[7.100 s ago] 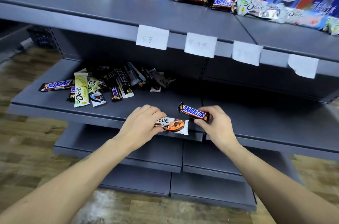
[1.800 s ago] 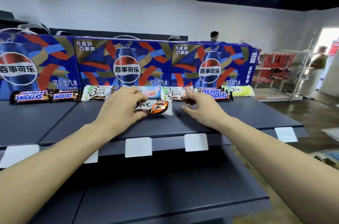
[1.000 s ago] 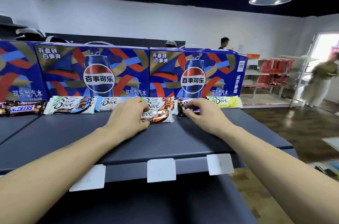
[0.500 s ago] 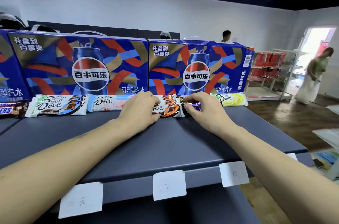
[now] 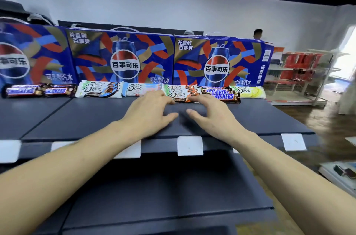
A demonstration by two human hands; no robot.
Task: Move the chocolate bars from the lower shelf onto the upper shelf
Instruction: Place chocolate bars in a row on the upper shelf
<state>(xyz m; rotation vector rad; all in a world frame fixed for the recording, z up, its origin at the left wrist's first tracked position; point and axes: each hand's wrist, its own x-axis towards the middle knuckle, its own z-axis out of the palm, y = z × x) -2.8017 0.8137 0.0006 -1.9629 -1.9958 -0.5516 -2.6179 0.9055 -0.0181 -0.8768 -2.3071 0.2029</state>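
Resting empty with fingers spread, both hands, left hand [image 5: 148, 117] and right hand [image 5: 215, 117], lay near the chocolate bars [image 5: 181, 92] lined along the upper shelf [image 5: 86, 117]; remaining stock below unseen.

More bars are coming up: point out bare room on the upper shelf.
Bare: the dark grey upper shelf in front of the row of chocolate bars, left of the left hand. Crowded: the back edge along the blue Pepsi boxes.

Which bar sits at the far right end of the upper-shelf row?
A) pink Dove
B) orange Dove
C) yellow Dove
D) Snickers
C: the yellow Dove ends the row on the upper shelf, just right of the stacked Snickers.
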